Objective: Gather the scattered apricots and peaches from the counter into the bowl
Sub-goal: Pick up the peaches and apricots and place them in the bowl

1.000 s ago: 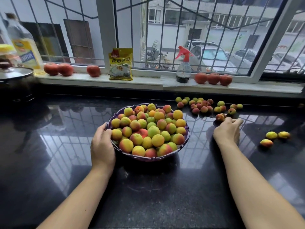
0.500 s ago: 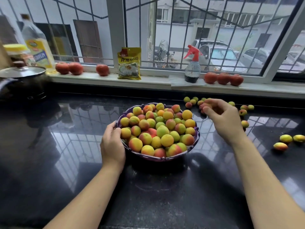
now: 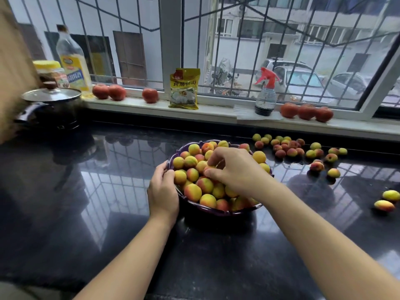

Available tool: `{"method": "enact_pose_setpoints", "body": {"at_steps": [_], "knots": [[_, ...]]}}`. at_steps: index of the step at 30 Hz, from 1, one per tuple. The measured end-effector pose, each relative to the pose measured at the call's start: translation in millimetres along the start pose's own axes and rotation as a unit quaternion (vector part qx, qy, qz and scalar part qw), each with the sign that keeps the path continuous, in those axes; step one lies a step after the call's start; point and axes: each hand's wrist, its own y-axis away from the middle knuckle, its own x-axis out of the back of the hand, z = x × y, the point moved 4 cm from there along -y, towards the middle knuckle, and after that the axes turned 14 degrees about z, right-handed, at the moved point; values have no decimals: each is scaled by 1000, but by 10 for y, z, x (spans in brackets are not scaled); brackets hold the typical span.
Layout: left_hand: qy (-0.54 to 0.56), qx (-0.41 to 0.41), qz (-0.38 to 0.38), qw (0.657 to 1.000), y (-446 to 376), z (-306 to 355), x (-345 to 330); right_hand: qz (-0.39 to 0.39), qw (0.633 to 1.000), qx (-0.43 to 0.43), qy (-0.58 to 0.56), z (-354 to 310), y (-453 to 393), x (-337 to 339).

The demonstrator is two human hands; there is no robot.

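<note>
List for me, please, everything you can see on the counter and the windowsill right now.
bowl: one, purple, counter centre, heaped with yellow-red fruit
loose fruit: many, yellow-red, counter right of bowl
tomatoes: six, red, windowsill
spray bottle: one, red top, windowsill
packet: one, yellow, windowsill
oil bottle: one, yellow label, sill's left end
jar: one, yellow lid, beside the oil bottle
pot: one, dark, glass lid, far left
left hand: holds bowl rim
right hand: over bowl, fingers on fruit
</note>
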Motion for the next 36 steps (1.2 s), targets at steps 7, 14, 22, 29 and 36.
{"method": "enact_pose_setpoints", "body": {"at_steps": [7, 14, 22, 29, 36], "knots": [[-10, -3, 9, 1000, -14, -12, 3, -28, 998, 24, 46, 32, -36, 15], [17, 28, -11, 999, -28, -38, 6, 60, 998, 7, -22, 153, -43, 156], [14, 0, 6, 1000, -52, -62, -22, 195, 939, -249, 131, 1940, -455, 346], [23, 1, 16, 1000, -96, -129, -20, 9, 959, -130, 251, 2410, -822, -395], [21, -5, 16, 1000, -74, -108, -16, -29, 936, -80, 342, 2314, -966, -381]]}}
